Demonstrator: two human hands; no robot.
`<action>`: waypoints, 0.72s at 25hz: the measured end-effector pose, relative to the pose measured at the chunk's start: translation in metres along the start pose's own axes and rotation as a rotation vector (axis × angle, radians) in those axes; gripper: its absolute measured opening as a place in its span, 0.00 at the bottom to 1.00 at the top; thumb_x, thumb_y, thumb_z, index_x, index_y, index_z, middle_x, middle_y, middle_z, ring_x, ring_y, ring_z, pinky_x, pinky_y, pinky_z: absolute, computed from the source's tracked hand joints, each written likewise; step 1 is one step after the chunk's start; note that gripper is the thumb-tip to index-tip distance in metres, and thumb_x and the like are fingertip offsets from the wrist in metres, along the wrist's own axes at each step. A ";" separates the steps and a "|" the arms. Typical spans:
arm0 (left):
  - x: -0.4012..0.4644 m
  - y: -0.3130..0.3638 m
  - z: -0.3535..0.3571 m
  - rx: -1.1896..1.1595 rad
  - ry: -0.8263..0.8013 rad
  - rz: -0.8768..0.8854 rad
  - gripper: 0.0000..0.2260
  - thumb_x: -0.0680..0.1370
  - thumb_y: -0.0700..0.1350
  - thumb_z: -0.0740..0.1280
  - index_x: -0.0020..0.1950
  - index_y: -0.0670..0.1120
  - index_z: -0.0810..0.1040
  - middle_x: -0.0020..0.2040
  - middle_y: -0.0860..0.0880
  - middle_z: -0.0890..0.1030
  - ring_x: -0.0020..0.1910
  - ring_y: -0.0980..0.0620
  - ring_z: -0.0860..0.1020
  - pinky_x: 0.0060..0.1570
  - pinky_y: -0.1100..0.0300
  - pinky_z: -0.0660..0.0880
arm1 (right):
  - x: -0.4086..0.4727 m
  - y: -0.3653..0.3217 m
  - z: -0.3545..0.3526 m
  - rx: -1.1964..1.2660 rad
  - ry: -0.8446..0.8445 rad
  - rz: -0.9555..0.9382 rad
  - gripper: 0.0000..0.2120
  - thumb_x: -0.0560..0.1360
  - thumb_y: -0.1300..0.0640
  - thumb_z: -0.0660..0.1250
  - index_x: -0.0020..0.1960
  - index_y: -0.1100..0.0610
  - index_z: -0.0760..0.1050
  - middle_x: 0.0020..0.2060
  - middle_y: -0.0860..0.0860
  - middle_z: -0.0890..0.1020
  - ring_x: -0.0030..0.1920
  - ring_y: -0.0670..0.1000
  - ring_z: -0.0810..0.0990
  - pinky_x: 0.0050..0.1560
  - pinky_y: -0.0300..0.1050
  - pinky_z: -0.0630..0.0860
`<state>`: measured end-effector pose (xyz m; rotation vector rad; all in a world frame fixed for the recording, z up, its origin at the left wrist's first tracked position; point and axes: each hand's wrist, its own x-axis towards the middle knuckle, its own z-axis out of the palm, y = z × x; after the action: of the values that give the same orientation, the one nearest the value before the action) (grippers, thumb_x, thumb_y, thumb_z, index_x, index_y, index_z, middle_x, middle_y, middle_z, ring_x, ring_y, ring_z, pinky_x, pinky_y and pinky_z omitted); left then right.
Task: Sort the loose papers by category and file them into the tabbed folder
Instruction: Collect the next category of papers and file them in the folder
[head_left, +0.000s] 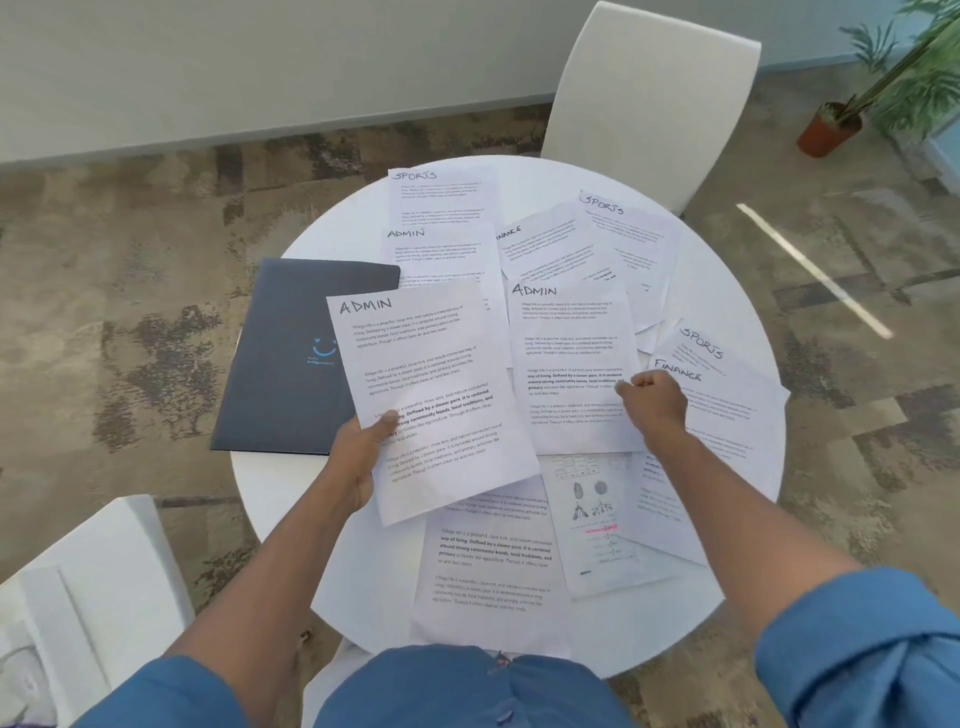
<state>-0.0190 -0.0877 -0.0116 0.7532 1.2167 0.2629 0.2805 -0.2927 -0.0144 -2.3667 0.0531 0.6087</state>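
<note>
An ADMIN sheet (436, 400) is held lifted and tilted over the near-left part of the round white table (737, 291), overlapping the right edge of the dark folder (291, 358). It is pinched at its lower left edge by the left hand (358, 457), thumb on top and the other fingers hidden beneath. A second ADMIN sheet (571, 364) lies near the table's middle, and its right edge is being pinched by the curled fingers of the right hand (652, 400). A third ADMIN sheet (441, 254) lies further back, partly covered.

The folder lies closed at the table's left edge, overhanging it slightly; nothing is seen filed in it, and its tabs are not visible. Sheets headed SPORTS (441, 192) are spread along the far and right edges, with FINANCE sheets (722, 410) among them, and unheaded or covered pages (493, 566) lie at the near edge.

Sorting is judged barely begun: only the ADMIN pages are being gathered, while the remaining categories are left mixed and all filing remains.
</note>
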 end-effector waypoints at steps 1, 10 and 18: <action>0.001 0.002 -0.001 -0.002 -0.002 0.005 0.13 0.80 0.43 0.68 0.65 0.47 0.77 0.54 0.48 0.84 0.50 0.47 0.83 0.42 0.50 0.80 | 0.009 -0.002 -0.003 -0.040 -0.041 -0.001 0.15 0.74 0.54 0.72 0.57 0.58 0.75 0.51 0.52 0.78 0.50 0.52 0.75 0.48 0.44 0.69; 0.011 0.010 -0.003 0.021 -0.001 -0.003 0.12 0.80 0.42 0.67 0.64 0.47 0.78 0.54 0.48 0.85 0.49 0.48 0.83 0.41 0.50 0.80 | 0.056 0.003 0.016 -0.400 -0.072 0.028 0.39 0.67 0.45 0.78 0.68 0.63 0.66 0.66 0.61 0.69 0.65 0.62 0.73 0.62 0.56 0.74; 0.016 0.003 -0.019 0.051 -0.005 -0.021 0.14 0.79 0.42 0.68 0.65 0.46 0.78 0.58 0.46 0.84 0.55 0.44 0.82 0.49 0.47 0.80 | 0.063 -0.006 0.025 -0.524 -0.020 0.074 0.33 0.68 0.48 0.78 0.65 0.63 0.71 0.65 0.60 0.72 0.65 0.62 0.72 0.59 0.54 0.74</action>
<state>-0.0301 -0.0692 -0.0242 0.7845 1.2293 0.2135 0.3274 -0.2647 -0.0552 -2.8729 -0.0324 0.7532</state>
